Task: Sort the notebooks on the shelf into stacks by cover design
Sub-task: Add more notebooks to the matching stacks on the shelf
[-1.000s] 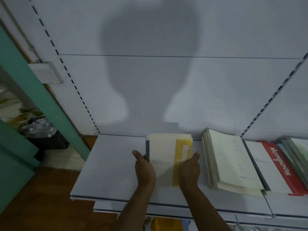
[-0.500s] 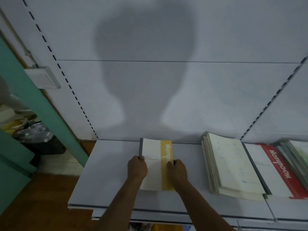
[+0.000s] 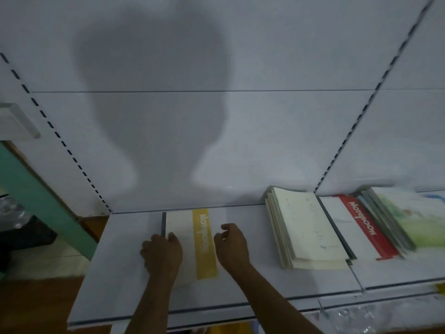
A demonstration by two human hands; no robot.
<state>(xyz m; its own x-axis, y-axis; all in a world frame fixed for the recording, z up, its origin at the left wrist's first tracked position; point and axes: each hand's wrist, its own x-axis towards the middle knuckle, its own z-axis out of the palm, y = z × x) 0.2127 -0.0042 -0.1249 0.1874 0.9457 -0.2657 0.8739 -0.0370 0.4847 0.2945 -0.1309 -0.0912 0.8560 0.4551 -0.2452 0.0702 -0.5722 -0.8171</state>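
A cream notebook with a yellow stripe (image 3: 202, 237) lies flat on the white shelf (image 3: 120, 273), left of centre. My left hand (image 3: 161, 254) lies over its left side, fingers curled at the dark spine edge and thumb on the cover. Just off the notebook's right edge, my right hand (image 3: 232, 247) holds nothing, its fingers loosely curled. Further right, a stack of cream dotted notebooks (image 3: 310, 227) sits beside a white notebook with a red stripe (image 3: 361, 225). A stack with green covers (image 3: 414, 220) lies at the far right.
The white back panel rises right behind the shelf, with slotted uprights (image 3: 346, 145) at both sides. A green post (image 3: 36, 196) and a wall box (image 3: 14, 121) stand to the left. Wooden floor shows below at left.
The yellow-striped notebook went from tilted in both hands to flat on the shelf. My right hand has let go and moved right; my left hand stays on the spine side.
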